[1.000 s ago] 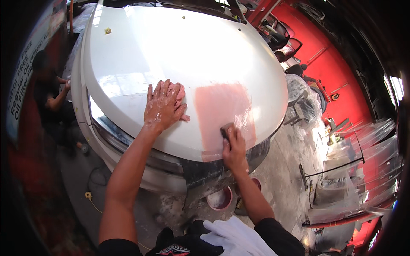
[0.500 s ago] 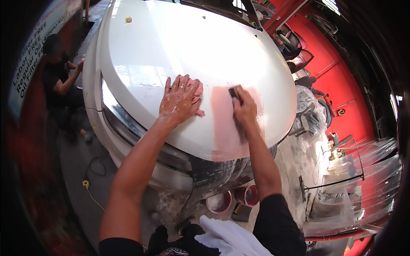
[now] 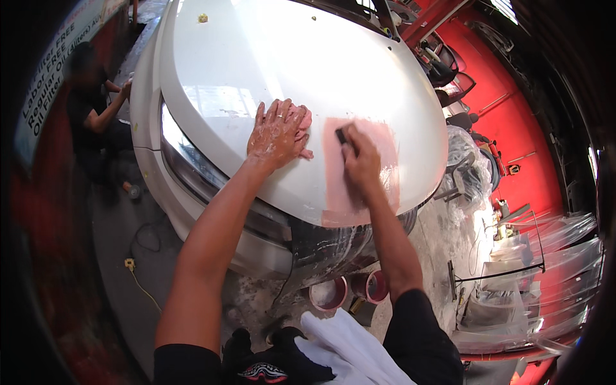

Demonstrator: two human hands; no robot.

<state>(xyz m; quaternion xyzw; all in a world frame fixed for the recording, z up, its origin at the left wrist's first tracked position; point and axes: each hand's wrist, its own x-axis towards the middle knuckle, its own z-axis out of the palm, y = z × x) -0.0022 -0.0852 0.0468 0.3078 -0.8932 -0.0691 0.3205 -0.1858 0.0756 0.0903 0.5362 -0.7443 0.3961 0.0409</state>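
A white car hood (image 3: 276,64) spreads in front of me, with a pinkish, wet-looking rectangular patch (image 3: 333,179) near its front edge. My right hand (image 3: 362,157) grips a small dark sanding block (image 3: 341,135) and presses it on the upper part of this patch. Left of the patch, my left hand (image 3: 276,138) lies on the hood over a bunched pink cloth (image 3: 303,120), held under its palm and fingers. Whitish suds cling to the back of that hand. Most of the block is hidden by my right fingers.
Two reddish buckets (image 3: 328,294) stand on the floor below the bumper. A co-worker (image 3: 96,119) in dark clothes crouches at the car's left side. A yellow plug with a cord (image 3: 130,264) lies at lower left. Plastic-covered parts (image 3: 500,308) stand at right; a white towel (image 3: 350,350) hangs at my front.
My right hand has slid the block left and slightly toward me across the patch. My left hand stays on the cloth. The whole view has shifted a little.
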